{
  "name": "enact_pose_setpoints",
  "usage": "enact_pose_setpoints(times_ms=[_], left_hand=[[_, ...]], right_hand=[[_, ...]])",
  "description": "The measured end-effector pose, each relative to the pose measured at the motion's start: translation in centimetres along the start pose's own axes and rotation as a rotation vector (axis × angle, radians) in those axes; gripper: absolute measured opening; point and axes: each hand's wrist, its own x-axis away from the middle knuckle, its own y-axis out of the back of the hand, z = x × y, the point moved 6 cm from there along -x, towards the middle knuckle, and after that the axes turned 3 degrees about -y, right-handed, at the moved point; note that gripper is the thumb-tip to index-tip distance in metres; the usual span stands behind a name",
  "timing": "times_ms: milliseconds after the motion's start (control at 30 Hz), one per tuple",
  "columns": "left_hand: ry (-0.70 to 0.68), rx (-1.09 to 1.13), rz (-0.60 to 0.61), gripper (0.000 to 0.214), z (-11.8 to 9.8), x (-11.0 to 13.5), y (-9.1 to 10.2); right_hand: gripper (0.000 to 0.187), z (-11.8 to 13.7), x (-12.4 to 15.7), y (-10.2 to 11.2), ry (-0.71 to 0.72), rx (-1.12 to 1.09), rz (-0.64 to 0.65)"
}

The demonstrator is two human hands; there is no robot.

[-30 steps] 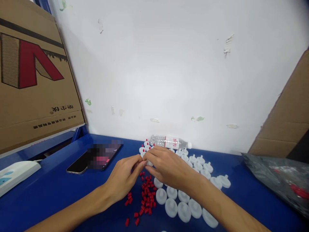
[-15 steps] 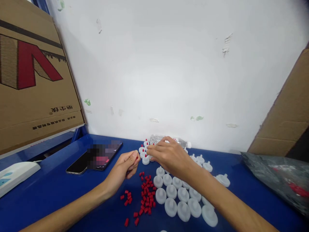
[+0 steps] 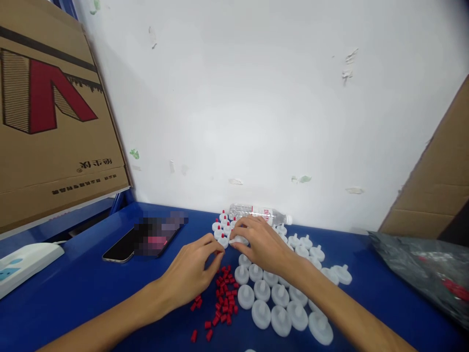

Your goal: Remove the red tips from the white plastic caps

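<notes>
My right hand [image 3: 260, 242] is closed around a white plastic disc [image 3: 240, 239] with a nozzle, held tilted just above the table. My left hand [image 3: 192, 269] is palm down to its left, thumb and fingertips pinched together on what looks like a small red cap, mostly hidden. Below the fingertips lies a pile of loose red caps [image 3: 225, 298]. White discs with bare nozzles [image 3: 261, 313] stand in rows under and beside my right forearm. Behind my hands is a cluster of discs with red caps on their nozzles [image 3: 217, 226].
A clear plastic bottle [image 3: 269, 213] lies along the white wall. Two phones [image 3: 120, 246], partly blurred, lie at the left by a white power strip [image 3: 29, 264]. A grey plastic bag [image 3: 414, 269] rests at the right. Cardboard [image 3: 73, 151] stands at the left.
My left hand has turned palm down and moved right and down toward the red caps. My right hand has drawn slightly nearer, and the white disc in it now shows.
</notes>
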Motion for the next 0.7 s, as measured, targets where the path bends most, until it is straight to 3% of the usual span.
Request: enact_pose_setpoints(times_ms=[300,500,700], left_hand=[[0.05,-0.149,0.081,0.024,1.6,0.0,-1.1],[0.053,-0.162,0.103,0.025,1.2,0.0,-1.1],[0.04,-0.155,0.106,0.028,0.8,0.1,-1.1]], right_hand=[[0.008,-0.2,0.1,-0.4,0.009,0.024,0.093],[0.023,-0.1,0.1,0.1,-0.004,0.039,0.071],[0.04,-0.2,0.6,-0.8,-0.027,0.076,0.09]])
